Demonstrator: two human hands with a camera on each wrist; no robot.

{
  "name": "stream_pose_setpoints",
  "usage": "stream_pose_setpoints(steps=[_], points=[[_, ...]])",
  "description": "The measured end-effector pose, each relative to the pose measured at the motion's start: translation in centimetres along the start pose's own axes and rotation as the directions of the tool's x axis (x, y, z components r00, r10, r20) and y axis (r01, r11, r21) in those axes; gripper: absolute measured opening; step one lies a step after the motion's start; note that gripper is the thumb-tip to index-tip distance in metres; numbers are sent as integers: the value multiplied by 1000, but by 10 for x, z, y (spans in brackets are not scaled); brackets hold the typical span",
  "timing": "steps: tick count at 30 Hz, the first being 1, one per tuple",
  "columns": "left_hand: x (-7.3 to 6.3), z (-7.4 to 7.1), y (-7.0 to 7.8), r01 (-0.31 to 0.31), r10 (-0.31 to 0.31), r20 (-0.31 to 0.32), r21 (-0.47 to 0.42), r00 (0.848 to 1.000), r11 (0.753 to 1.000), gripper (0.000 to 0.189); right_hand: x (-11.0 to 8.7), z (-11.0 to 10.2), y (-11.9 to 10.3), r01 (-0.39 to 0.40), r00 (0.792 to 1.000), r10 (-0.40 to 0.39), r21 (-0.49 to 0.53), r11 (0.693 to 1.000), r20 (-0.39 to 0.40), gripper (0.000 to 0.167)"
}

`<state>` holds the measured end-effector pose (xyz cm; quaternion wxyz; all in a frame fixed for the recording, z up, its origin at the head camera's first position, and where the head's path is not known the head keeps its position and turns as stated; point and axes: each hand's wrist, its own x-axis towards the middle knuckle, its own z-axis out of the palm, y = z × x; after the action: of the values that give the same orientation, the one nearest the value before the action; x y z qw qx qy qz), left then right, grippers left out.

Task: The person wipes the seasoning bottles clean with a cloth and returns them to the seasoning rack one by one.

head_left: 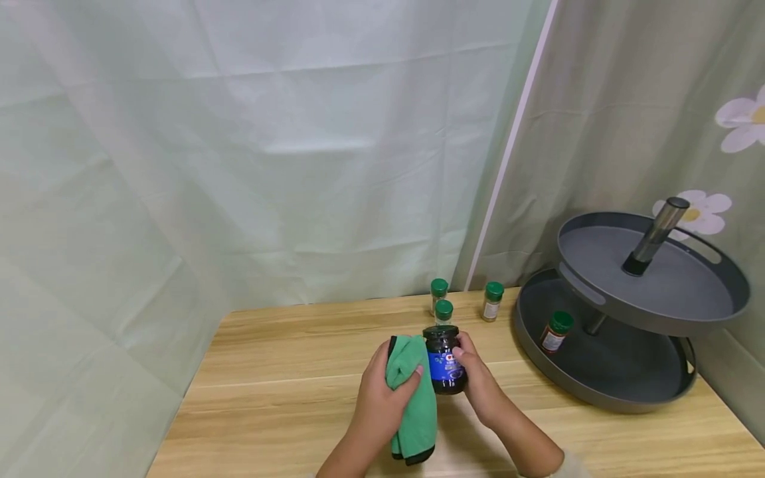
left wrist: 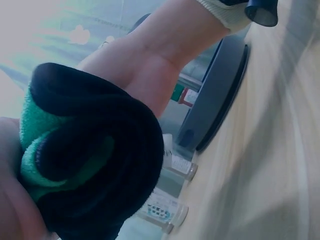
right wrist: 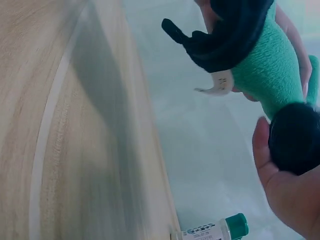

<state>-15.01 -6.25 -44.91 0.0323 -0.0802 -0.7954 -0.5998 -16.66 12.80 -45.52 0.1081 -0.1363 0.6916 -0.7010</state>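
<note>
Pale green curtain [head_left: 299, 166], creased, hung behind the work; second panel with white flowers to the right. Table [head_left: 269, 378]: light wood grain.

Left hand [head_left: 382, 398]: fingers and thumb wrapped round a folded cloth [head_left: 421, 421], green with black edging, held above the table beside the jar. Likely soft, light and floppy; best taken round the thick of the fold.

Small bottle [head_left: 439, 289], green cap, standing at the back; a second bottle [head_left: 443, 310], same cap, in front of it and partly hidden by the jar. Contents not legible.

Jar [head_left: 445, 372]: dark lid, blue label, dark contents, held roughly upright above the table. Probably glass, hence stiff, fairly heavy for its size, smooth and breakable; best gripped round the label.

Right hand [head_left: 481, 388]: gripping the jar from its right side.

Third bottle [head_left: 492, 304]: green cap, pale label, upright near the rear edge.

Lower tray [head_left: 633, 372]: round, dark grey, rimmed; holds one green-capped bottle [head_left: 557, 330], reddish-brown inside or on its label.

Upper tray [head_left: 592, 255]: same grey, with handle slot and metal post [head_left: 657, 232].
</note>
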Motion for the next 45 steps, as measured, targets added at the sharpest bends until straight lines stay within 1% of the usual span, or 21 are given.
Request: stream_pose_setpoints(steps=[3, 7, 10, 12, 14, 16, 18, 22, 25, 27, 29, 33, 37, 40, 42, 45], points=[[1, -3, 2, 17, -18, -25, -51, 1000, 999, 46, 0, -2, 3, 56, 998, -56, -6, 998, 39, 38], [0, -3, 4, 30, -32, -20, -85, 999, 996, 45, -1, -2, 7, 132, 991, -133, 35, 991, 23, 24], [-1, -1, 6, 19, -20, -10, -77, 1000, 997, 47, -2, 0, 7, 132, 991, -132, 68, 989, 1, 20], [-2, 0, 7, -6, 6, -17, -53, 1000, 999, 48, -3, 2, 6, 112, 994, -111, 81, 990, -24, 23], [-3, 2, 7, -38, 37, -25, -14, 999, 999, 49, -3, 5, 6, 81, 995, -75, 86, 993, -67, 27], [-4, 3, 8, -72, 73, -20, 26, 997, 997, 51, -2, 7, 5, 57, 993, -47, 90, 994, -112, 34], [-5, 4, 7, -104, 105, 0, 66, 995, 992, 54, -1, 8, 6, 33, 985, -16, 97, 995, -169, 40], [-9, 6, 6, -170, 163, 62, 130, 985, 977, 60, 2, 8, 6, 0, 963, 37, 140, 990, -266, 51], [-10, 7, 6, -186, 177, 72, 152, 982, 971, 60, 4, 8, 6, -16, 955, 70, 182, 983, -290, 55], [-9, 7, 6, -172, 166, 52, 152, 985, 973, 58, 5, 9, 6, -22, 958, 75, 190, 982, -277, 55], [-7, 6, 6, -141, 140, 19, 139, 990, 980, 55, 4, 10, 5, -30, 964, 76, 179, 983, -253, 52], [-3, 3, 6, -65, 68, -30, 94, 997, 993, 49, 3, 11, 4, -47, 973, 81, 158, 986, -214, 44], [2, -1, 3, 2, 0, -64, 33, 998, 999, 47, 2, 11, 4, -50, 982, 72, 127, 991, -176, 41], [4, -4, 1, 35, -35, -78, -10, 996, 999, 48, 0, 12, 4, -37, 990, 48, 86, 996, -132, 41], [5, -4, 0, 49, -51, -74, -33, 996, 998, 48, 0, 12, 4, -29, 993, 37, 73, 997, -114, 41], [4, -4, 0, 53, -55, -59, -46, 997, 998, 49, -1, 13, 4, -29, 992, 38, 67, 997, -124, 38]])
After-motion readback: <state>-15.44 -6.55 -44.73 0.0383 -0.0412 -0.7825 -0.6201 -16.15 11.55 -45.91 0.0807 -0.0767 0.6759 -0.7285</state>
